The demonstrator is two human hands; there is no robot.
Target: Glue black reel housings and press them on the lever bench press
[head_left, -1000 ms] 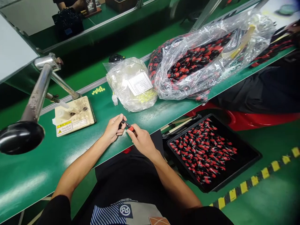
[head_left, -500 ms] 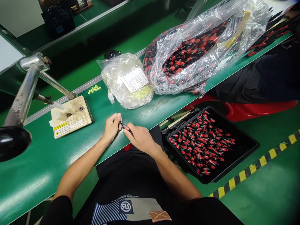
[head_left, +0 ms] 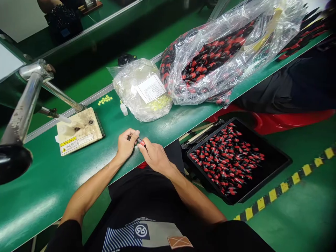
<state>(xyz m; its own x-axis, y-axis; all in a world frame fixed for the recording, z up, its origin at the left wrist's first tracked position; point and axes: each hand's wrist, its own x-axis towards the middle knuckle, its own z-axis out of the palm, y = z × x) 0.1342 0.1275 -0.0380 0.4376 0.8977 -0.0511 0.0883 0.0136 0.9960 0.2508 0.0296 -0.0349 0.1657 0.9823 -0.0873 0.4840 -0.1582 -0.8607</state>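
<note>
saw a glossy green bench [head_left: 99, 151] slanting above a green floor [head_left: 291, 215] with striped tape [head_left: 273, 195]. pinched a small red-and-black piece [head_left: 141, 142] in the fingers of left hand [head_left: 126, 144] and right hand [head_left: 155, 155], over the bench's near edge. could not make out the piece's finger-covered ends. found a black knob [head_left: 14, 162] cut off at left, a neighbouring person [head_left: 283, 87] at right.
</note>
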